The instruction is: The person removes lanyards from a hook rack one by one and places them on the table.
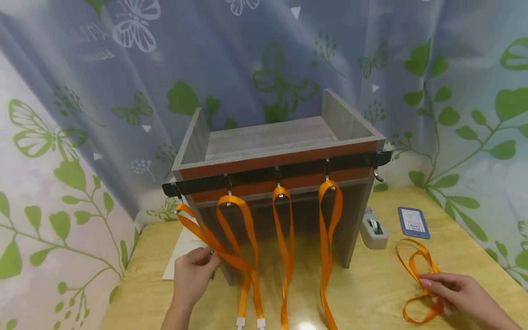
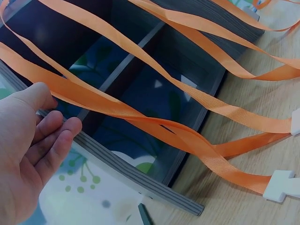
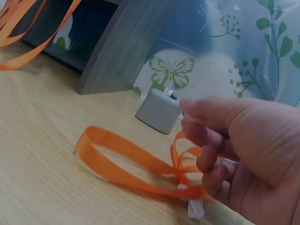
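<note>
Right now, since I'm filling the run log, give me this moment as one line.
left hand: at leftmost hung lanyard; right hand: at loose lanyard on table; grips: unclear; right-end hook: bare

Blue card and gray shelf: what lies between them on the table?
The tape dispenser stands between the gray shelf and the blue card; the head view shows it.

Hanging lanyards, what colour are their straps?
The lanyards have plain orange straps, best seen in the head view.
</note>
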Demonstrator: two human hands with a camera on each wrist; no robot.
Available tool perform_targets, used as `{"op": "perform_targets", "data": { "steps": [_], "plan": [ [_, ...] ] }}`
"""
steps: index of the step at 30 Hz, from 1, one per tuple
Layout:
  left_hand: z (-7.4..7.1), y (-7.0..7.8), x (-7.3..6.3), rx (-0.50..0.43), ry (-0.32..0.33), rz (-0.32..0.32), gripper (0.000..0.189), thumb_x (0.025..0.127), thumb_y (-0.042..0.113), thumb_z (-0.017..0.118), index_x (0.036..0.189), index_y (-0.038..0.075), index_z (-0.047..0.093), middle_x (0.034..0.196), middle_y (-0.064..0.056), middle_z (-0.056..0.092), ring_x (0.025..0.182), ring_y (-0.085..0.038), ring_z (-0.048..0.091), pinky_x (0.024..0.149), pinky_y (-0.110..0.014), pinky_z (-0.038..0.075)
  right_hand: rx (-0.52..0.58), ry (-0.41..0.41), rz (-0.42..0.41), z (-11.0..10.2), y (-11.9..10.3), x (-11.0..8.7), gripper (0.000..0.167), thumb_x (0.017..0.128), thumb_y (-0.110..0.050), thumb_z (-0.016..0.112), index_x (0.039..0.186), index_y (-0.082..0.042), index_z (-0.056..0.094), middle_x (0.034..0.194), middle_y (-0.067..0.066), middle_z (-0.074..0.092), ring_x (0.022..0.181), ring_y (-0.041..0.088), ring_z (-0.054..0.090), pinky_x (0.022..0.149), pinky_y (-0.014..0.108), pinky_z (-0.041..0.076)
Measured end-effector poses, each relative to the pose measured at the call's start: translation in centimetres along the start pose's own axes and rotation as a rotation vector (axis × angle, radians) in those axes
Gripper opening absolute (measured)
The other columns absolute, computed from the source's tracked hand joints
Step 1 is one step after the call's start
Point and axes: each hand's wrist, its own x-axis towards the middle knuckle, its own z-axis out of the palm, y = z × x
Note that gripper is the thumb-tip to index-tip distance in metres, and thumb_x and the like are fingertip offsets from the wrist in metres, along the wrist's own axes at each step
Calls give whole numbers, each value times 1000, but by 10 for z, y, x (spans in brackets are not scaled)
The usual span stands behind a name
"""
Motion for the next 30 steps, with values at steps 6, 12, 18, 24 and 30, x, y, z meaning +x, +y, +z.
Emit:
{"op": "perform_targets", "data": {
  "steps": [6,12,18,24,30],
  "plan": [
    [0,0,-2,-12,-13,-7,14,85,-2,73,96,2,79,70,-8,74,57,-1,67,52,-18,52,57,8,10,2,-13,0,64,102,-42,53,147,2,44,69,-1,50,62,22,53,58,33,49],
    [0,1,-1,-31,-4,-13,15,84,-5,72,97,0,79,71,-11,74,58,-1,67,53,-19,54,75,-1,-129,5,-39,0,39,105,-33,51,141,-19,57,71,-1,53,62,26,53,58,34,46],
    [1,1,-1,-43,6,-6,15,82,-7,71,94,-1,79,69,-11,73,57,-1,67,53,-19,54,99,3,-368,17,-70,-1,35,105,-14,50,139,-15,59,78,-3,64,59,23,51,52,35,44],
    [2,-1,-1,-31,10,6,16,83,-3,73,97,2,79,67,-9,73,56,0,66,51,-18,51,74,31,-412,36,-100,0,41,101,-14,58,140,-2,55,75,-4,64,57,19,52,52,33,46],
    [1,-3,0,-28,2,14,15,84,-2,74,97,3,80,67,-8,73,55,-3,66,49,-18,50,102,0,-490,50,-124,4,45,99,-11,61,141,2,52,82,-1,68,58,17,54,56,33,49]
  ]
}}
